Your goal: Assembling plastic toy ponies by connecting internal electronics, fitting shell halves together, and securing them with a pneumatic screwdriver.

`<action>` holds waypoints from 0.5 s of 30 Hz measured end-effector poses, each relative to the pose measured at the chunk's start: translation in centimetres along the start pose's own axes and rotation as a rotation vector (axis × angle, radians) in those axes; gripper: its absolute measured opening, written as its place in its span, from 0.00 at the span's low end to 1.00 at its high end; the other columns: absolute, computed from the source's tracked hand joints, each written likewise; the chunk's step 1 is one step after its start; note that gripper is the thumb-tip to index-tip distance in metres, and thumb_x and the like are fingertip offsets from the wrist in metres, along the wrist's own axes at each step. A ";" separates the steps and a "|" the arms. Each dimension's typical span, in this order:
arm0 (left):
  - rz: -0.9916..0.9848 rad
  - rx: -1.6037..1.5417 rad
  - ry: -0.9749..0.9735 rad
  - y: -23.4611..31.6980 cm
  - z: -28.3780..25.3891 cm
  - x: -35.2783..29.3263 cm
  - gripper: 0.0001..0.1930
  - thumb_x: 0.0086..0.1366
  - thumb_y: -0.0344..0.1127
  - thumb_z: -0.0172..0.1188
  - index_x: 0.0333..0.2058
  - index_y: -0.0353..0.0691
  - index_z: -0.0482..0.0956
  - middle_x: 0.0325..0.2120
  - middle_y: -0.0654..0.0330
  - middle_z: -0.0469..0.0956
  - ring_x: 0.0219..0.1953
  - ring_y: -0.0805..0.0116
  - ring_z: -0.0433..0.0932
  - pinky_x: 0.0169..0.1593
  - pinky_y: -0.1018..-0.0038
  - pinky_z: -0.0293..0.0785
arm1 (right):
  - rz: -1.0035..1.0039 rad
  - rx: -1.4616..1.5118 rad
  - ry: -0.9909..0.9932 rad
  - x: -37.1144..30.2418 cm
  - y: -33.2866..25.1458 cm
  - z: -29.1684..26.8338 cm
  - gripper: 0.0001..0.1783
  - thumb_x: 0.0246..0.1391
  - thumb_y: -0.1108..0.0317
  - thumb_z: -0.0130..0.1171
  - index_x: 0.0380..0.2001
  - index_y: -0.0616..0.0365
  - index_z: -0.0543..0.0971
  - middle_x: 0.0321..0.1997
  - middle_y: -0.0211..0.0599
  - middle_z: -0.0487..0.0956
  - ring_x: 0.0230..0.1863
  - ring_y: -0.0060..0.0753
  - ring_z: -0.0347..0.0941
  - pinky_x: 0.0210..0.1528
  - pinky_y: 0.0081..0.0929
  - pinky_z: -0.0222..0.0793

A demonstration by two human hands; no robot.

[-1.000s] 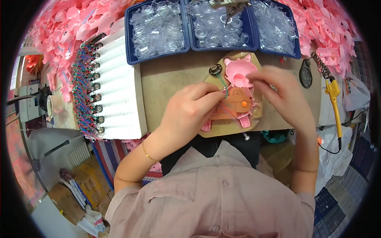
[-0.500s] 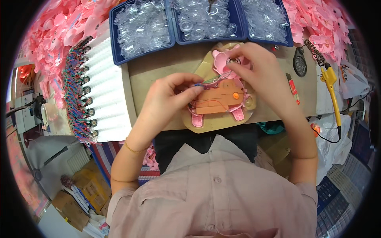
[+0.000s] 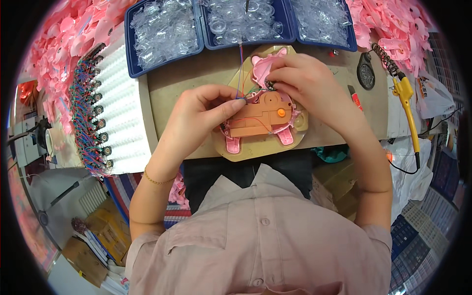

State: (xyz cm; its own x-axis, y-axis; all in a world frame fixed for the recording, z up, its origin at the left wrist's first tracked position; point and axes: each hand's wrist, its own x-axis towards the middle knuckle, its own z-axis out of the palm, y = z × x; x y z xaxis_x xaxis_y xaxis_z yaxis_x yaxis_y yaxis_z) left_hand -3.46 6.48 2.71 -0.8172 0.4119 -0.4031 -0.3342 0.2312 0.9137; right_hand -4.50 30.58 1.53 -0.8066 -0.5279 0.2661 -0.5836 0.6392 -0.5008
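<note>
A pink animal-shaped toy shell [image 3: 232,144] lies open on a tan base plate [image 3: 246,153] in front of me. Inside it sits an orange plastic module [image 3: 250,125] with an orange knob [image 3: 281,112] and thin red wire. My left hand [image 3: 204,110] pinches thin wires [image 3: 241,73] at the module's upper left edge; blue and red strands stand up from the fingertips. Over the shell's head end, my right hand [image 3: 309,83] has its fingers closed on a small round dark part [image 3: 269,84], partly covered by the fingers. Green wires run between the two hands.
Blue bins [image 3: 164,37] of clear plastic pieces line the back. Wired round speakers [image 3: 101,124] lie along a white ribbed sheet [image 3: 125,113] at left. Pink shells [image 3: 88,39] pile up at both back corners. At right are a yellow soldering iron [image 3: 404,93] and a red-handled cutter [image 3: 356,100].
My right hand has brought the round part left and nearer, down toward the module. Blue and red strands now rise above my left fingertips. The whole view has shifted slightly.
</note>
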 end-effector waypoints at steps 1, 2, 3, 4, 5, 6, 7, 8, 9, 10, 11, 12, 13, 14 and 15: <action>-0.002 0.000 -0.001 -0.1 0.0 0.0 0.11 0.60 0.32 0.62 0.38 0.30 0.80 0.26 0.63 0.79 0.29 0.80 0.75 0.33 0.81 0.71 | 0.025 -0.030 -0.046 0.5 -0.1 -0.2 0.07 0.44 0.73 0.62 0.29 0.60 0.76 0.33 0.38 0.76 0.36 0.42 0.73 0.39 0.36 0.69; 0.017 0.005 -0.026 -0.1 -0.1 0.0 0.11 0.61 0.33 0.62 0.38 0.30 0.80 0.27 0.64 0.79 0.29 0.80 0.75 0.33 0.82 0.71 | 0.055 -0.060 -0.089 0.8 -0.1 -0.4 0.06 0.44 0.73 0.61 0.28 0.61 0.75 0.32 0.39 0.75 0.35 0.42 0.73 0.37 0.36 0.68; 0.037 0.010 -0.051 -0.1 -0.1 0.1 0.11 0.61 0.33 0.62 0.38 0.30 0.80 0.27 0.64 0.79 0.29 0.81 0.75 0.33 0.82 0.71 | 0.060 -0.059 -0.086 1.1 0.0 -0.5 0.06 0.44 0.73 0.61 0.28 0.61 0.75 0.32 0.39 0.75 0.35 0.42 0.73 0.37 0.36 0.68; 0.035 0.013 -0.057 -0.1 -0.2 0.1 0.11 0.61 0.33 0.62 0.38 0.30 0.80 0.27 0.64 0.79 0.29 0.81 0.75 0.33 0.82 0.71 | 0.070 -0.022 -0.148 1.3 0.2 -0.6 0.06 0.44 0.74 0.60 0.26 0.61 0.74 0.29 0.40 0.73 0.34 0.42 0.72 0.36 0.36 0.68; 0.039 0.039 -0.065 -0.2 -0.3 0.1 0.11 0.61 0.33 0.62 0.38 0.30 0.80 0.27 0.64 0.79 0.29 0.81 0.75 0.33 0.82 0.71 | 0.077 0.013 -0.212 1.6 0.2 -0.8 0.05 0.45 0.74 0.60 0.25 0.61 0.73 0.27 0.41 0.72 0.32 0.43 0.71 0.34 0.36 0.67; 0.043 0.066 -0.072 -0.2 -0.4 0.1 0.11 0.61 0.33 0.61 0.38 0.30 0.80 0.27 0.64 0.79 0.29 0.81 0.75 0.33 0.82 0.71 | 0.079 0.011 -0.211 1.9 -0.2 -1.0 0.05 0.45 0.74 0.60 0.25 0.61 0.73 0.27 0.41 0.72 0.32 0.43 0.71 0.34 0.36 0.67; 0.043 0.066 -0.075 -0.2 -0.3 0.2 0.11 0.61 0.33 0.61 0.38 0.30 0.80 0.27 0.64 0.79 0.29 0.81 0.75 0.33 0.82 0.71 | 0.093 -0.045 -0.267 2.3 -0.6 -1.2 0.06 0.45 0.74 0.59 0.25 0.61 0.72 0.26 0.41 0.71 0.31 0.44 0.71 0.33 0.36 0.67; 0.047 0.040 -0.064 -0.3 -0.3 0.3 0.11 0.62 0.33 0.61 0.38 0.30 0.80 0.26 0.64 0.79 0.29 0.81 0.75 0.33 0.83 0.71 | 0.106 -0.100 -0.321 2.5 -1.0 -1.4 0.06 0.46 0.73 0.59 0.24 0.61 0.72 0.25 0.42 0.71 0.30 0.45 0.71 0.32 0.36 0.67; 0.052 0.015 -0.052 -0.4 -0.3 0.3 0.11 0.62 0.34 0.61 0.38 0.31 0.79 0.26 0.65 0.79 0.29 0.81 0.74 0.33 0.83 0.71 | 0.109 -0.101 -0.318 2.6 -1.2 -1.3 0.06 0.46 0.73 0.59 0.24 0.61 0.72 0.25 0.42 0.71 0.30 0.45 0.71 0.32 0.36 0.67; 0.054 0.017 -0.056 -0.6 -0.3 0.4 0.11 0.62 0.34 0.61 0.38 0.31 0.79 0.26 0.65 0.79 0.29 0.81 0.74 0.33 0.83 0.71 | 0.099 -0.127 -0.322 2.7 -1.4 -1.1 0.06 0.46 0.73 0.59 0.24 0.61 0.71 0.24 0.42 0.71 0.29 0.46 0.71 0.32 0.36 0.67; 0.054 0.029 -0.064 -0.6 -0.3 0.5 0.11 0.62 0.34 0.61 0.38 0.31 0.79 0.26 0.65 0.79 0.29 0.81 0.74 0.33 0.83 0.71 | 0.089 -0.157 -0.323 2.7 -1.3 -1.1 0.07 0.46 0.72 0.59 0.24 0.61 0.71 0.23 0.43 0.72 0.28 0.47 0.71 0.32 0.37 0.66; 0.054 0.041 -0.073 -0.6 -0.4 0.7 0.12 0.62 0.35 0.61 0.38 0.31 0.79 0.26 0.65 0.78 0.29 0.82 0.74 0.33 0.83 0.70 | 0.092 -0.163 -0.318 2.5 -0.9 -1.0 0.07 0.46 0.72 0.59 0.24 0.61 0.71 0.23 0.43 0.72 0.28 0.47 0.71 0.32 0.37 0.66; 0.060 0.044 -0.077 -0.3 -0.4 0.8 0.12 0.62 0.35 0.61 0.38 0.31 0.79 0.26 0.65 0.78 0.29 0.82 0.74 0.33 0.83 0.70 | 0.113 -0.075 -0.319 2.3 -0.3 -0.9 0.06 0.46 0.71 0.58 0.24 0.61 0.72 0.23 0.42 0.72 0.29 0.45 0.71 0.33 0.38 0.66; 0.031 0.053 -0.082 -0.4 -0.6 0.7 0.12 0.62 0.35 0.61 0.38 0.31 0.79 0.26 0.65 0.78 0.28 0.82 0.73 0.32 0.83 0.70 | 0.124 0.019 -0.324 2.3 0.1 -0.8 0.06 0.46 0.70 0.58 0.23 0.60 0.72 0.23 0.41 0.72 0.30 0.44 0.71 0.33 0.38 0.66; 0.000 0.062 -0.087 -0.5 -0.8 0.7 0.12 0.62 0.35 0.61 0.38 0.31 0.79 0.26 0.66 0.78 0.27 0.82 0.73 0.32 0.83 0.70 | 0.116 0.021 -0.323 1.7 0.0 -0.9 0.06 0.46 0.70 0.58 0.23 0.60 0.72 0.23 0.41 0.72 0.30 0.44 0.71 0.33 0.38 0.66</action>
State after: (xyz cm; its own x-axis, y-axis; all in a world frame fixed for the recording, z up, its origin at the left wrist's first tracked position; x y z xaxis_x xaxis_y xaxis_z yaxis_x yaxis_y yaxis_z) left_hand -4.25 5.98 2.05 -0.7724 0.4864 -0.4083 -0.3023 0.2838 0.9100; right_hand -5.98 30.18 2.74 -0.7939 -0.6043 -0.0667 -0.4849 0.6956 -0.5301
